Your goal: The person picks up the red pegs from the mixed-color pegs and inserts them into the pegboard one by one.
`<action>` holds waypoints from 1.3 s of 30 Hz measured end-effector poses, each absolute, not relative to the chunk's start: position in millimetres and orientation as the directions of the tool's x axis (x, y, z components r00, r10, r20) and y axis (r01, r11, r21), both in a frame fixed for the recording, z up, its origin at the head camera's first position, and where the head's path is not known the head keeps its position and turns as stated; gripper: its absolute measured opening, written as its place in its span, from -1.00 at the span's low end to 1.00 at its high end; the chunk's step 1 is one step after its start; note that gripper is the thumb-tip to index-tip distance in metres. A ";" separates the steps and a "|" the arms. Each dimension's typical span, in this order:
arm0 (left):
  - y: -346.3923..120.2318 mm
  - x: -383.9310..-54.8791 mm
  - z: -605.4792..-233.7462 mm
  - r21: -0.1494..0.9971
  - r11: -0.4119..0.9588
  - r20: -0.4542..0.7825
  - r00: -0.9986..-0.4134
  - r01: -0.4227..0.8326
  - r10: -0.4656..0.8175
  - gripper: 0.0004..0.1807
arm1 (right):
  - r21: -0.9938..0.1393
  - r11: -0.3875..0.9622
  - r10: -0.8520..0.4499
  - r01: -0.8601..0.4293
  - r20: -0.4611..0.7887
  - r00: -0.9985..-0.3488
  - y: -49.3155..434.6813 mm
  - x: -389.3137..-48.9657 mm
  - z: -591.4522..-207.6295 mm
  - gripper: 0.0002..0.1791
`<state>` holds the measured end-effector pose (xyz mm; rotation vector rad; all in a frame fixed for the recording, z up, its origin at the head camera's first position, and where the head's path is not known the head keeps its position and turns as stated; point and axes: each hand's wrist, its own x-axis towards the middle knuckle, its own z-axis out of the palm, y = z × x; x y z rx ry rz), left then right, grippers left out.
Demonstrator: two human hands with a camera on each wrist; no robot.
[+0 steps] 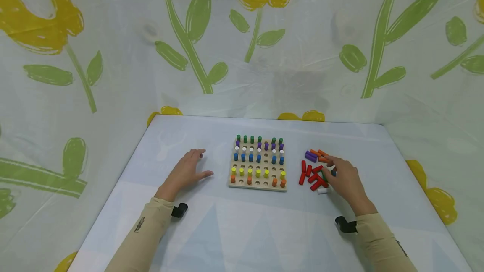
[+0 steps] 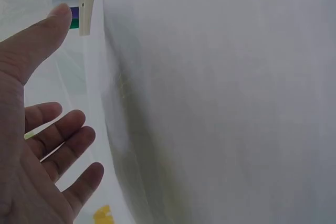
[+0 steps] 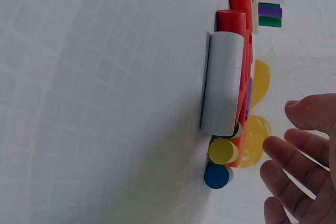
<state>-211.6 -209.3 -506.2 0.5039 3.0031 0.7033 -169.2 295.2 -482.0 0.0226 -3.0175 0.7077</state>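
A wooden pegboard (image 1: pixel 247 187) lies mid-table, with rows of green, purple, white, blue, yellow and orange pegs standing in it; some holes are unfilled. My left hand (image 1: pixel 186 170) hovers left of the board, thumb and fingers spread, holding nothing. To the board's right lies a loose pile of red pegs (image 1: pixel 313 178), purple pegs (image 1: pixel 311 157) and orange pegs (image 1: pixel 323 153). Over this pile's right side is my right hand (image 1: pixel 347 178), fingers loosely bent and apart from the pegs. The right wrist view shows a white peg (image 3: pixel 224 82), a yellow peg (image 3: pixel 223 151) and a blue peg (image 3: pixel 216 176) beside it.
The pale table (image 1: pixel 242 230) carries the board and pile. A flower-printed cloth (image 1: pixel 302 53) hangs behind and along both sides. Small black wrist devices stick out near each cuff, one by the left sleeve (image 1: pixel 141 234), one by the right sleeve (image 1: pixel 382 242).
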 end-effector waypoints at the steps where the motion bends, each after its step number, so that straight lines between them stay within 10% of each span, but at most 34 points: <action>1: -208.4 -211.5 -506.1 0.441 0.845 0.050 -0.948 0.304 0.315 -0.02 | -0.442 0.897 -0.007 -0.027 0.046 -0.999 294.8 -169.1 -482.2 -0.46; 39: -180.2 -208.4 -499.9 0.527 0.789 -0.024 -0.922 0.317 0.387 0.11 | -0.407 0.910 -0.086 -0.087 0.021 -0.996 280.2 -168.3 -487.7 -0.37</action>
